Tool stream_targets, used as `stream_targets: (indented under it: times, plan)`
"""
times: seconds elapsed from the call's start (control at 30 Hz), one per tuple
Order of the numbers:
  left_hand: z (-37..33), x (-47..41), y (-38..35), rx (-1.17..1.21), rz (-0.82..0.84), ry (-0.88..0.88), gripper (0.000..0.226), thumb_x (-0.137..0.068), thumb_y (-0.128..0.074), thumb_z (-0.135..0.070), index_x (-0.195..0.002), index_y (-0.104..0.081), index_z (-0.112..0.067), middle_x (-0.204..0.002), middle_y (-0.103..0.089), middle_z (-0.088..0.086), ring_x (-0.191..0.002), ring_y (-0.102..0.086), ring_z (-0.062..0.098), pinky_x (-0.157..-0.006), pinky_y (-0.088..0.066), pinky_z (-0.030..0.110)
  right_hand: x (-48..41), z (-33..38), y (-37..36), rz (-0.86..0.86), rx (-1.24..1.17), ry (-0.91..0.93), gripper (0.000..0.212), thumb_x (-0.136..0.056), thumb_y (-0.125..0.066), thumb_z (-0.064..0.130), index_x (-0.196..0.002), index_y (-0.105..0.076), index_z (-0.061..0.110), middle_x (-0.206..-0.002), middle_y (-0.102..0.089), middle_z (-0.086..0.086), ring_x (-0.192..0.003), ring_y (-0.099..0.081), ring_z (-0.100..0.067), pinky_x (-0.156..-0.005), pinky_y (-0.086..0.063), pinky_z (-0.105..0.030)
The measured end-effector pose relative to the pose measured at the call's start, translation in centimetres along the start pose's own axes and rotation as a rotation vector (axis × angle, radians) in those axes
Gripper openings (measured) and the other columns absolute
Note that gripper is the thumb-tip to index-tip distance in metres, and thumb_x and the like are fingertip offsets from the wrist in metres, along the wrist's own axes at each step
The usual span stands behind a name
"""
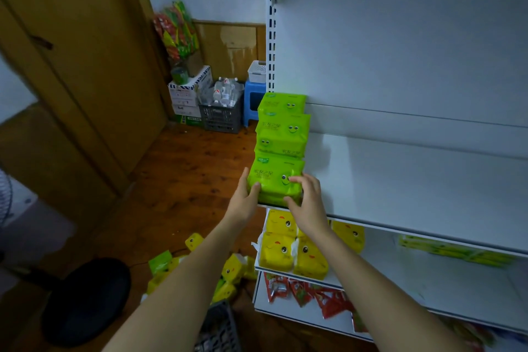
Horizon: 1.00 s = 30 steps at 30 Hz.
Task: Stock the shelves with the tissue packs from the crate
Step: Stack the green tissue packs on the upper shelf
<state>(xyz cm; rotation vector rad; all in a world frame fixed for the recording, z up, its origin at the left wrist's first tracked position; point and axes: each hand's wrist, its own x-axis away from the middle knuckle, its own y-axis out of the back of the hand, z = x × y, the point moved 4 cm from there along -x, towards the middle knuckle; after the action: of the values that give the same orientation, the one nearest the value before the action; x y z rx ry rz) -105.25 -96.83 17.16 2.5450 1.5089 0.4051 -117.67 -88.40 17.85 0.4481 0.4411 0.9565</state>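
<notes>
Both arms reach forward from the near edge, and we see the left hand (245,194) and the right hand (308,203) clamped on one green tissue pack (275,176) at the near left corner of the white middle shelf (400,180). The left thumb lies on the pack's top with the fingers along its left side; the right fingers curl over its top right edge, the thumb against its near face. The pack sits on a second green pack (271,199), mostly hidden by the hands. Behind it, two more green stacks (283,128) run toward the far wall along the shelf's left end; we cannot tell exactly how many packs each holds. On the shelf below we count four yellow tissue packs (277,250), the right forearm covering part of them, and further right a blurred row of yellow-green packs (457,254) too soft to count. Red snack packets (314,297) lie on the lowest shelf. The dark crate (220,328) is cut off by the bottom edge and the left forearm, with loose yellow and green packs (233,268) scattered on the wooden floor just beyond it. A black round stool (85,300) stands near left; a second crate of water bottles (221,116) sits in the far corner.
</notes>
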Motion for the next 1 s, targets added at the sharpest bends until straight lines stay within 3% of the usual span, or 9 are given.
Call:
stream_targets:
  times: [0.07,0.13,0.27,0.33,0.53,0.63,0.77,0.87,1.0]
  plan:
    - [-0.7,0.5,0.1,0.001,0.022,-0.083,0.063,-0.101,-0.039,-0.02,-0.151,-0.001,-0.025,-0.153,-0.014,-0.01,-0.138,-0.015,0.005,-0.107,-0.022,0.021,0.1,0.0,0.0,0.002,-0.007,-0.004,0.039,-0.084,-0.063,0.004,-0.121,-0.051,0.012,-0.133,-0.036,-0.011,-0.128,-0.039,-0.021,-0.1,-0.031,-0.016]
    - [-1.3,1.1,0.0,-0.034,0.039,-0.147,0.066,-0.099,-0.042,-0.015,-0.151,-0.003,-0.025,-0.144,-0.016,-0.018,-0.131,-0.017,-0.002,-0.099,-0.023,0.011,0.3,-0.2,0.1,-0.003,-0.013,-0.006,0.04,-0.083,-0.065,0.005,-0.12,-0.052,0.014,-0.127,-0.039,-0.009,-0.12,-0.045,-0.024,-0.1,-0.04,-0.029]
    - [-0.7,1.2,0.0,-0.127,0.058,-0.154,0.062,-0.097,-0.049,-0.016,-0.15,-0.017,-0.024,-0.15,-0.028,-0.006,-0.135,-0.033,0.013,-0.106,-0.035,0.028,0.4,-0.3,0.1,0.001,-0.042,-0.038,0.039,-0.083,-0.066,0.008,-0.119,-0.052,0.016,-0.121,-0.044,-0.008,-0.114,-0.048,-0.026,-0.098,-0.042,-0.037]
    - [-0.6,1.3,0.2,-0.158,0.067,-0.139,0.063,-0.096,-0.05,-0.017,-0.15,-0.017,-0.025,-0.151,-0.029,-0.001,-0.132,-0.038,0.016,-0.103,-0.038,0.029,0.3,-0.3,0.1,0.009,-0.053,-0.055,0.039,-0.083,-0.066,0.008,-0.119,-0.052,0.016,-0.122,-0.045,-0.009,-0.117,-0.047,-0.025,-0.099,-0.042,-0.039]
    - [-0.7,1.0,0.3,-0.141,0.09,-0.132,0.068,-0.095,-0.052,-0.009,-0.15,-0.014,-0.022,-0.147,-0.033,0.0,-0.122,-0.044,0.011,-0.096,-0.044,0.03,0.4,-0.3,0.0,0.026,-0.068,-0.062,0.04,-0.084,-0.066,0.01,-0.12,-0.051,0.018,-0.117,-0.044,-0.004,-0.117,-0.046,-0.023,-0.096,-0.041,-0.03]
    - [-1.4,0.8,0.4,-0.164,0.09,-0.135,0.07,-0.093,-0.054,-0.009,-0.149,-0.013,-0.022,-0.14,-0.036,-0.005,-0.122,-0.041,0.007,-0.091,-0.042,0.023,0.1,0.0,0.6,0.019,-0.045,-0.045,0.047,-0.082,-0.067,0.011,-0.126,-0.05,0.016,-0.124,-0.041,-0.007,-0.126,-0.038,-0.022,-0.101,-0.029,-0.021]
    - [-1.6,1.3,0.9,-0.196,0.061,-0.13,0.075,-0.09,-0.058,-0.02,-0.149,-0.013,-0.03,-0.149,-0.029,0.005,-0.139,-0.027,0.018,-0.112,-0.028,0.036,0.6,0.3,1.3,0.017,-0.054,-0.058,0.054,-0.084,-0.066,0.014,-0.134,-0.045,0.02,-0.139,-0.034,-0.011,-0.134,-0.029,-0.02,-0.105,-0.021,-0.019]
    - [-1.1,2.2,1.0,-0.242,0.043,-0.101,0.073,-0.093,-0.055,-0.019,-0.15,-0.01,-0.029,-0.153,-0.02,0.01,-0.141,-0.017,0.021,-0.111,-0.021,0.035,1.3,0.4,1.7,-0.015,-0.042,-0.064,0.055,-0.084,-0.066,0.016,-0.135,-0.044,0.021,-0.141,-0.032,-0.01,-0.136,-0.027,-0.019,-0.102,-0.018,-0.014]
    - [-0.7,3.9,1.9,-0.196,0.028,-0.103,0.072,-0.094,-0.054,-0.022,-0.15,-0.01,-0.031,-0.154,-0.016,0.01,-0.14,-0.019,0.021,-0.111,-0.022,0.036,2.5,1.1,2.0,-0.073,-0.043,-0.083,0.056,-0.085,-0.065,0.016,-0.136,-0.042,0.022,-0.145,-0.026,-0.01,-0.138,-0.023,-0.019,-0.099,-0.016,-0.012]
